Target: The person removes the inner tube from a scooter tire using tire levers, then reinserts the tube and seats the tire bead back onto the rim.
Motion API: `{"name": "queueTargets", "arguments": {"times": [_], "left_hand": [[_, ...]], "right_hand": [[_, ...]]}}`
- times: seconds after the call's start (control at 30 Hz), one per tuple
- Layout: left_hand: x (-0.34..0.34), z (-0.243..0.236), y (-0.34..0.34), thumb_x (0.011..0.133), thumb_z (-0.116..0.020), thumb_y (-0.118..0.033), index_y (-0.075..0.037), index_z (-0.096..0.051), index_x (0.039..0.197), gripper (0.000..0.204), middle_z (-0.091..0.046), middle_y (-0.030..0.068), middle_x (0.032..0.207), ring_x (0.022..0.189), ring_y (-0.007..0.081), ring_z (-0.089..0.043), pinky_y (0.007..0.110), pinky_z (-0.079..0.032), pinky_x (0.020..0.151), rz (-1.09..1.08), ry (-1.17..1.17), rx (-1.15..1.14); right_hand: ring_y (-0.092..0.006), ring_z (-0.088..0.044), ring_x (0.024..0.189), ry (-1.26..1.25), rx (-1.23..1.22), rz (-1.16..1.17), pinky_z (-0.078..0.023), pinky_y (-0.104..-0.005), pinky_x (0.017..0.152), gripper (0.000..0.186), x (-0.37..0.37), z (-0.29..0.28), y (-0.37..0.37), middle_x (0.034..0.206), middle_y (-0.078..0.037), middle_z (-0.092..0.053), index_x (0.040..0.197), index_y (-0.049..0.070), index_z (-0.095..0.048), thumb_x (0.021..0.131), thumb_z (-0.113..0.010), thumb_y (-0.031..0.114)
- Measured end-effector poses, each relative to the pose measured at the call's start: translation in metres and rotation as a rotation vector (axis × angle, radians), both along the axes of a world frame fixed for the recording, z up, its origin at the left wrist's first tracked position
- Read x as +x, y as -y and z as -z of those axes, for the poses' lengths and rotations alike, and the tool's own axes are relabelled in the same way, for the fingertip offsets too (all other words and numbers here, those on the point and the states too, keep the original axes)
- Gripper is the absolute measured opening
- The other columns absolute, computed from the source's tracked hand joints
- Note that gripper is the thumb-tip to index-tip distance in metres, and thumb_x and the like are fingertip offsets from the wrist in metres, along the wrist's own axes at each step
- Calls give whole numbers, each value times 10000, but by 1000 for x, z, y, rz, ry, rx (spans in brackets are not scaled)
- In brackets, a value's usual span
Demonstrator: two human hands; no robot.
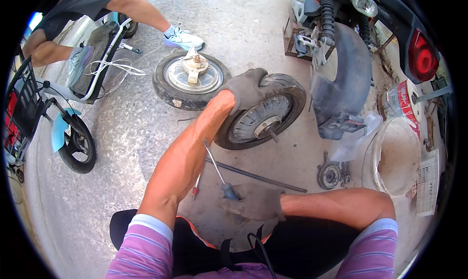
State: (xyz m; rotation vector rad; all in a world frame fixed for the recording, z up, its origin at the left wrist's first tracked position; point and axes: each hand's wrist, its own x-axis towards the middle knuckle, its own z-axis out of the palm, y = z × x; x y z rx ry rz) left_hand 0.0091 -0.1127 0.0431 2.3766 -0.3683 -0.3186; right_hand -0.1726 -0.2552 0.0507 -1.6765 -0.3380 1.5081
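Observation:
My left hand [247, 89], in a grey work glove, grips the upper edge of a tilted motor-scooter wheel [253, 122] with a black tyre and a dusty spoked hub. A short axle sticks out of the hub towards the lower right. Close to my lap, my right hand [256, 201], gloved as well, is closed round the blue handle of a screwdriver [218, 163], its shaft pointing up and left. Just beyond my left hand a second wheel [168, 96] lies flat with its pale hub facing up. A thin tool with a red handle [195, 190] lies beneath my left forearm.
A metal bar [263, 177] lies across the ground before me. To the right stand a scooter's rear end with its mudguard [343, 69], a round metal part [330, 175], a dusty bucket [375, 157] and a white basket [428, 184]. At left, a person straddles a small scooter [105, 67].

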Motion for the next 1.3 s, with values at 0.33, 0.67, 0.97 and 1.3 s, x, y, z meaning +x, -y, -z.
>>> {"name": "queueTargets", "arguments": {"times": [0.33,0.67,0.97,1.3], "left_hand": [[-12,29,-60,1057,-643,-569,-27,-519,1595,774,-597,211,1546,1417,305,-583,403,-459,1198,116,-211,-452],[4,32,-51,1066,-579,-630,-41,-528,1590,789,-621,225,1523,1398,328,-607,404,-466,1187,20,-193,-398],[10,29,-16,1082,-557,-590,-23,-529,1576,753,-628,239,1517,1400,337,-608,409,-468,1168,-41,-194,-363],[32,40,12,1046,-520,-608,54,-544,1527,819,-634,304,1479,1353,408,-650,444,-492,1143,-63,-155,-247]], "right_hand": [[-355,-723,815,868,-269,168,-553,-480,784,405,56,-36,49,890,-194,-720,1273,-1,-644,1020,-693,311],[-365,-746,888,1203,-307,218,-570,-455,833,380,61,-78,55,1015,-197,-727,1291,26,-693,931,-716,147],[-403,-733,930,1445,-415,45,-563,-505,848,306,88,-76,59,968,-188,-748,1213,58,-740,935,-668,165],[-409,-771,897,1439,-696,-487,-613,-484,855,194,146,-113,6,869,-233,-769,912,13,-792,909,-647,141]]}}
